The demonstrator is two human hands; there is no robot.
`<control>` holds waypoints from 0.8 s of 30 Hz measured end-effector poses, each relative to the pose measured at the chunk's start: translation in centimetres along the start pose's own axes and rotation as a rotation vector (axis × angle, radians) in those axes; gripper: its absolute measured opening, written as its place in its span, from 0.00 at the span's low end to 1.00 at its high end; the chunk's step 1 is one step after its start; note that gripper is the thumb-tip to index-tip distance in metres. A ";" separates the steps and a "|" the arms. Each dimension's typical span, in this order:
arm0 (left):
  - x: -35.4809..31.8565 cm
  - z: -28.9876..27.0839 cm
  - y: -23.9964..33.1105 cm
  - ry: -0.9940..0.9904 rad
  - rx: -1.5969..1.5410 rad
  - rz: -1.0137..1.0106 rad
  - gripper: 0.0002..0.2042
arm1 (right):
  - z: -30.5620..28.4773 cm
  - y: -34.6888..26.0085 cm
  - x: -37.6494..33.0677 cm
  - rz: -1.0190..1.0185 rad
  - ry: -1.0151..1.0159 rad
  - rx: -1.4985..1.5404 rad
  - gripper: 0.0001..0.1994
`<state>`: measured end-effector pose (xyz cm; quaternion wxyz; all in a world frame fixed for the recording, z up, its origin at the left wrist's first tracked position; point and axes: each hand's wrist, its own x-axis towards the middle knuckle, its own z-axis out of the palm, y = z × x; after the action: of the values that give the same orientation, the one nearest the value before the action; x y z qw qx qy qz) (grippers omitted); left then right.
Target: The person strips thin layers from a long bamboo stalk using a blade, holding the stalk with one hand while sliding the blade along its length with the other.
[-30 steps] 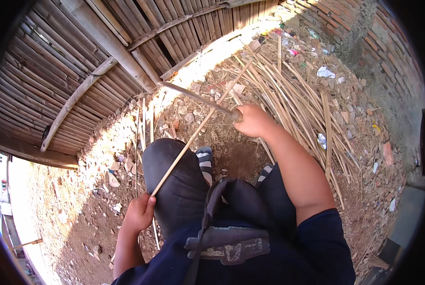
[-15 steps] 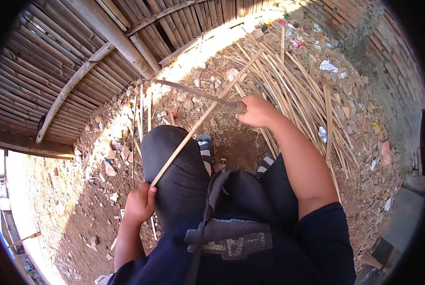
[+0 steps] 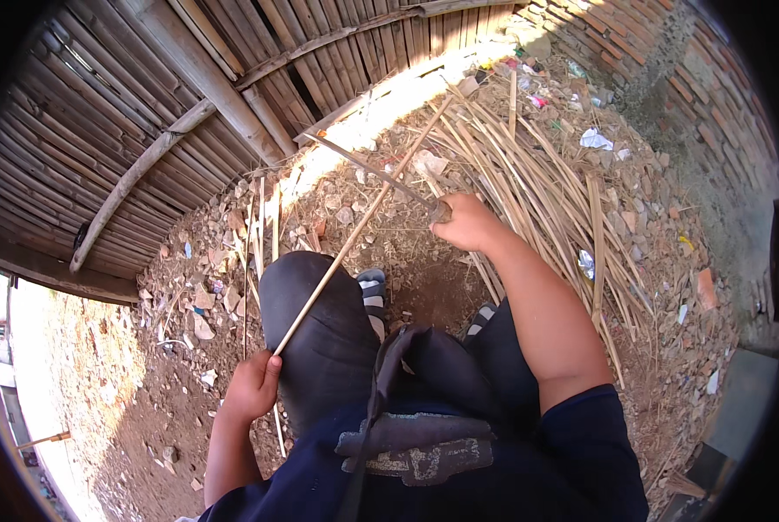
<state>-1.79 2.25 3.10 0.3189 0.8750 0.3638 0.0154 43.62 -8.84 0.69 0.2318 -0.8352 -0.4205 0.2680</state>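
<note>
While the person sits over bare, rubble-strewn ground (image 3: 137,409), the left hand (image 3: 252,387) is low at the left beside the raised knee (image 3: 320,322), its fingers clamped round the near end of a long thin bamboo strip (image 3: 355,235). That strip runs diagonally up and to the right, crossing over the dark trouser knee and out toward the sunlit patch near the bamboo wall (image 3: 146,104). Further up, the right hand (image 3: 466,222) has its fingers closed tight on the handle of a knife (image 3: 376,174), whose long narrow blade points up and to the left; the blade meets the strip near the handle end, though whether edge and strip touch cannot be told. Beyond and to the right of that hand lies a loose pile of split bamboo strips (image 3: 546,183), spread fanwise across the dirt. Two striped sandals (image 3: 374,291) show just below the knee. A brick wall (image 3: 668,61) bounds the scene at upper right, with scraps of litter (image 3: 597,139) at its foot
</note>
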 end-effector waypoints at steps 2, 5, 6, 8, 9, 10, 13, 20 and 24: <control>-0.8 0.2 0.3 0.019 0.017 -0.020 0.20 | 0.2 -2.3 -0.9 -0.089 0.001 -0.062 0.15; -0.9 0.9 0.0 0.045 0.051 -0.047 0.19 | 0.6 -3.3 -1.3 -0.288 0.017 -0.267 0.14; -0.6 1.0 -0.4 0.050 0.069 -0.074 0.19 | 0.3 -2.8 -0.4 -0.166 -0.046 -0.160 0.16; 0.1 0.9 0.3 0.043 0.079 -0.093 0.19 | -1.2 -0.4 1.6 -0.001 -0.061 0.004 0.18; 0.4 0.5 0.7 0.054 0.076 -0.074 0.19 | -1.0 1.0 2.0 -0.003 -0.040 -0.004 0.18; 0.0 -0.1 0.9 0.033 0.083 -0.064 0.19 | -0.6 0.4 1.5 -0.011 -0.019 -0.040 0.19; -0.4 -0.3 1.1 0.016 0.081 -0.051 0.20 | -0.9 -1.8 0.3 -0.004 -0.030 -0.034 0.21; -0.8 0.3 2.0 0.070 0.118 -0.063 0.20 | -1.7 -3.3 -2.6 -0.255 -0.024 -0.394 0.20; -1.0 0.4 1.0 0.075 0.151 -0.043 0.20 | -1.4 -1.8 -2.1 -0.279 -0.034 -0.330 0.19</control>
<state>-1.78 0.89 3.53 0.2387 0.8873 0.3945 0.0138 42.43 -9.83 3.33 0.1197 -0.7908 -0.5741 0.1752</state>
